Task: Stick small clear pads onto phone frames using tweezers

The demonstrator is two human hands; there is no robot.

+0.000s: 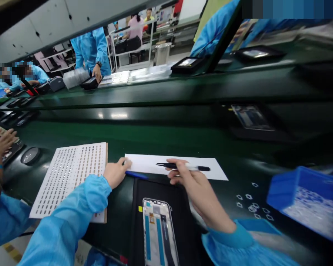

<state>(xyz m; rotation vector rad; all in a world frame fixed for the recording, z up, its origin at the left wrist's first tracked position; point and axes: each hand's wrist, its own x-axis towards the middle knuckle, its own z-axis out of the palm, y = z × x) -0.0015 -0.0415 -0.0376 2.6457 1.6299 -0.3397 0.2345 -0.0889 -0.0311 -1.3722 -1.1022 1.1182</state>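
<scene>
My left hand (117,173) is closed, with its fingertips on the left end of a white paper strip (147,163). A blue pen (137,175) lies just below those fingers. Black tweezers (166,166) are in my right hand (195,186), held over the strip with their points to the left. Nearest to me is an opened phone (158,229), its inside facing up, on a black tray (140,188). To the left of my left hand lies a white board (69,173) with rows of small parts.
At the right, a blue bin (283,188) holds many small clear pieces; several small rings (249,197) lie beside it. A round dark lid (30,156) and a co-worker's hand (1,142) are at left. Another phone (252,117) sits on a black tray farther back.
</scene>
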